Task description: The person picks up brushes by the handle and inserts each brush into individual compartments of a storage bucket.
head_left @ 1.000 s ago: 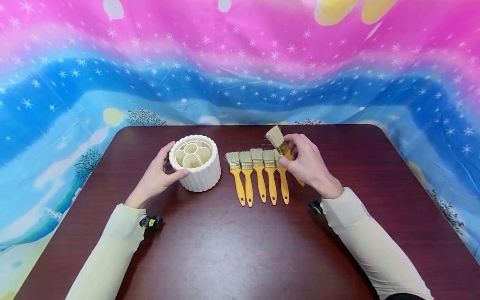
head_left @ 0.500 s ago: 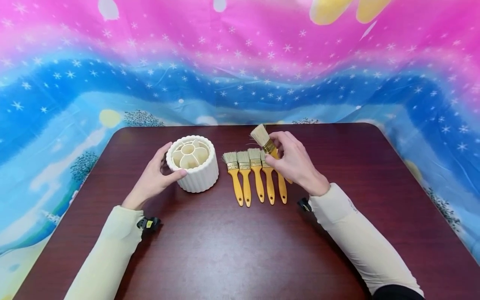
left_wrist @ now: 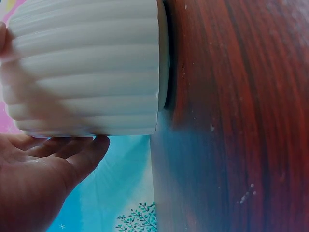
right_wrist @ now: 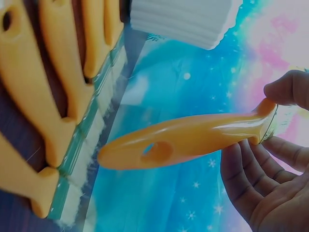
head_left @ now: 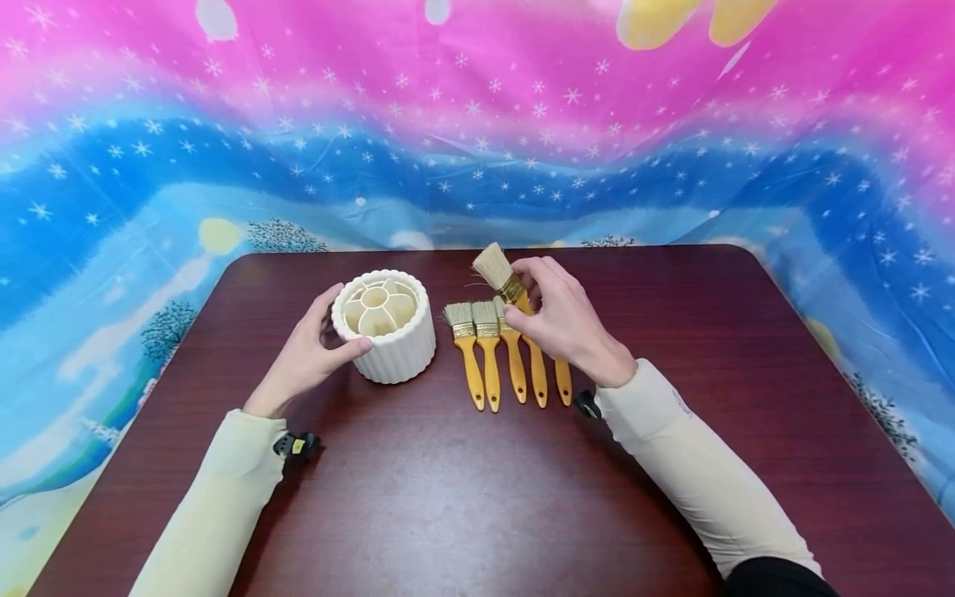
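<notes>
A white ribbed round holder (head_left: 388, 340) with petal-shaped compartments stands on the dark wooden table (head_left: 462, 497). My left hand (head_left: 328, 333) grips its left side, thumb in front and fingers behind; the left wrist view shows the holder (left_wrist: 87, 67) against my left hand (left_wrist: 43, 174). My right hand (head_left: 525, 297) pinches a yellow-handled paintbrush (head_left: 494, 267) at its metal band, bristles up and tilted left, lifted above the row. In the right wrist view the held paintbrush's handle (right_wrist: 183, 140) hangs free from my right hand (right_wrist: 270, 145).
Several more yellow-handled brushes (head_left: 488, 358) lie side by side on the table, right of the holder and partly under my right hand; they also show as lying brushes (right_wrist: 58, 87). A bright pink and blue cloth (head_left: 477, 124) surrounds the table.
My right hand has carried the lifted paintbrush to the left, over the row and closer to the holder. The left hand and the holder have stayed where they were.
</notes>
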